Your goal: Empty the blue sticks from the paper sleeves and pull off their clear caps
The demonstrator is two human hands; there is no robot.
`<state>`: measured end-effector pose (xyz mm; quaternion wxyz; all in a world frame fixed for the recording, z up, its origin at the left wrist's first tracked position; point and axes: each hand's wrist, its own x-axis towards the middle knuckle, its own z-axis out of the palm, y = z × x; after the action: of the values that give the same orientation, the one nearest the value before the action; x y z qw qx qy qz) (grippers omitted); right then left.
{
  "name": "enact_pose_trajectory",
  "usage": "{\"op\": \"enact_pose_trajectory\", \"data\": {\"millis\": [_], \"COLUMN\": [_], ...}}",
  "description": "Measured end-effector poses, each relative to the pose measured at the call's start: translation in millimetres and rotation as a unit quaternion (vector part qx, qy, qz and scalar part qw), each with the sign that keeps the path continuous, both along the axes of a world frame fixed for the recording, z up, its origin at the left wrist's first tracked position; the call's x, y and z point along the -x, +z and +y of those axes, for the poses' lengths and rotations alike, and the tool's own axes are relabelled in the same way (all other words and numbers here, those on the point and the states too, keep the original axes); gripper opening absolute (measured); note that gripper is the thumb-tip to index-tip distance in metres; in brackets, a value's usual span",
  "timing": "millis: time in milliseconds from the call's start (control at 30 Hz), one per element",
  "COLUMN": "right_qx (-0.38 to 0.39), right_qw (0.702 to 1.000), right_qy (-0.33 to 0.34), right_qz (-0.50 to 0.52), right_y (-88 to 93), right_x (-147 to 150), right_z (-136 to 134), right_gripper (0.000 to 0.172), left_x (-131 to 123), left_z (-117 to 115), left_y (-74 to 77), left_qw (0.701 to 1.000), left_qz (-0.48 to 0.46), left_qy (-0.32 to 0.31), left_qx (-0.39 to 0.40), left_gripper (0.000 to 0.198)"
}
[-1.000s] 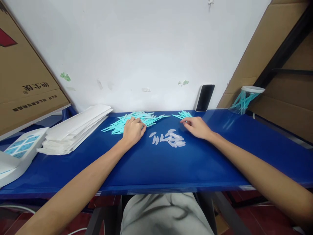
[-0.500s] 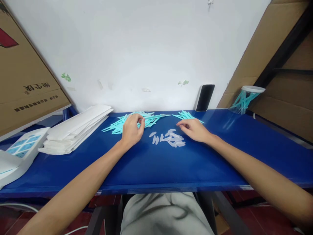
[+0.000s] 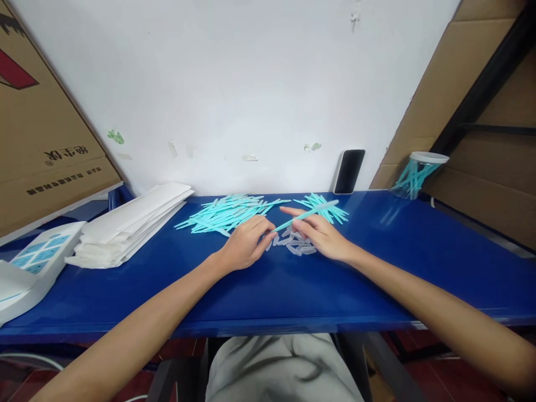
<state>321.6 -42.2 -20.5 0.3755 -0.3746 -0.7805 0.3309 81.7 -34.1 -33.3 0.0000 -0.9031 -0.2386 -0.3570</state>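
Note:
A slim turquoise stick [image 3: 310, 213] with a paler, translucent upper end slants up to the right between my hands. My left hand [image 3: 248, 242] pinches its lower end between thumb and fingertips. Across its middle, my right hand [image 3: 324, 235] has the thumb against the stick and the forefinger stretched out behind it. Small translucent caps [image 3: 298, 245] lie loose on the blue table under the hands, partly hidden by them. To the left spreads a large pile of turquoise sticks [image 3: 221, 213]. A smaller pile of sticks [image 3: 338, 214] lies behind my right hand.
White paper sleeves [image 3: 134, 220] are stacked on the left of the blue table [image 3: 268, 296], beside a white device with blue panels [image 3: 44, 251]. A phone [image 3: 350, 171] leans on the wall. A clear jar with sticks [image 3: 419, 176] stands far right. Cardboard [image 3: 54, 111] rises at left.
My left hand has come right and nearer from the left pile, bringing a turquoise stick. My right hand has shifted slightly left and now grips the stick too.

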Motion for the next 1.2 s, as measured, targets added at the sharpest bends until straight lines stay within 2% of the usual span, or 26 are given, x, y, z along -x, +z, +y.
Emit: {"op": "enact_pose_trajectory", "data": {"millis": [133,233,333,433,533,633,800,1033,1200], "right_qx": [-0.013,-0.077,-0.132,-0.186,-0.233,-0.238,-0.228,-0.213,-0.228], "right_qw": [0.997,0.992,0.982,0.962,0.938,0.926,0.931,0.936,0.936], "right_qy": [-0.049,-0.102,-0.064,-0.019,-0.027,-0.047,-0.038,-0.028,-0.050], "right_qz": [0.053,0.010,-0.122,-0.199,-0.255,-0.291,-0.284,-0.278,-0.265], "right_y": [-1.4,-2.4,-5.1,-9.8,-13.5,-13.9,-11.5,-11.6,-12.1], "right_x": [0,-10,-18,-19,-17,-16,-14,-14,-26], "right_z": [2,7,9,10,10,8,4,9,20], "right_gripper": [0.048,0.046,0.043,0.043,0.045,0.048,0.053,0.046,0.044], "left_x": [1,4,7,9,8,8,10,7,14], "left_z": [-1,1,3,3,2,2,5,7,9], "left_y": [1.2,1.5,2.0,4.1,7.0,8.4,8.5,5.4,8.6], "left_qw": [0.998,0.996,0.995,0.993,0.993,0.994,0.993,0.988,0.988], "left_qz": [0.039,0.035,0.027,0.016,0.021,0.042,0.053,0.078,0.027], "left_qy": [0.033,0.067,0.084,0.094,0.094,0.083,0.088,0.120,0.149], "left_qx": [0.030,0.042,0.050,0.065,0.066,0.059,0.053,0.058,0.040], "left_gripper": [0.022,0.028,0.028,0.028,0.027,0.033,0.036,0.034,0.031]}}
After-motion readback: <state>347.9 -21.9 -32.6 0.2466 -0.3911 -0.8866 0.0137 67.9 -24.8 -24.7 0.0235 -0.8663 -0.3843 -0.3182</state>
